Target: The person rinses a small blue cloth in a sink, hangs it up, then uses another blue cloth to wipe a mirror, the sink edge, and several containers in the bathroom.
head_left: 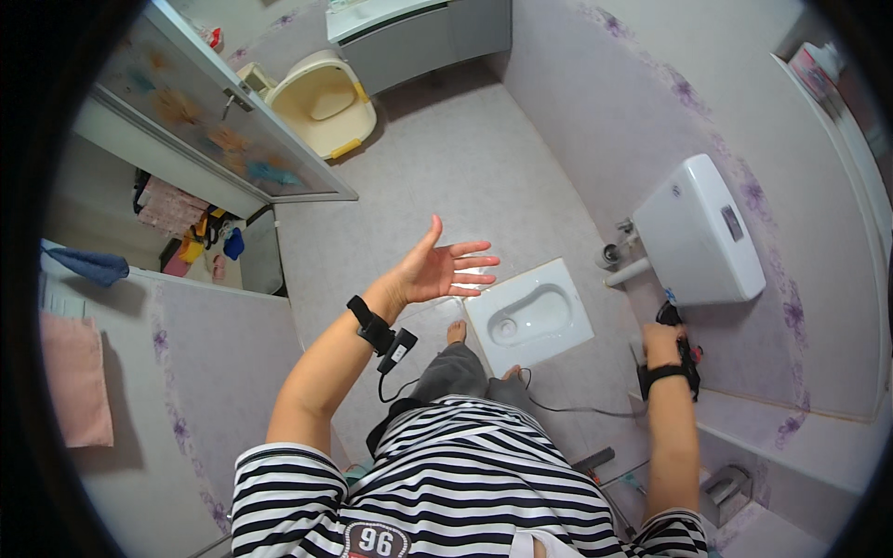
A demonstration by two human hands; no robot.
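Hanging near the toilet cistern (684, 244): right hand (663, 346) curled, can't tell on what.
Left hand (442, 272) empty, spread apart; cistern's probably rigid, slick, so grab edges.

Bathroom: squat toilet (535, 314), white cistern (688, 237), cream tub (360, 119).

You're looking steeply down from your head, through the left of two side-by-side fisheye lenses: striped shirt (456, 456) close below, left hand (451, 272) near mid-view, floor (446, 158) farther off, grey cabinet (428, 45) far ahead, edges bowing toward the rim!
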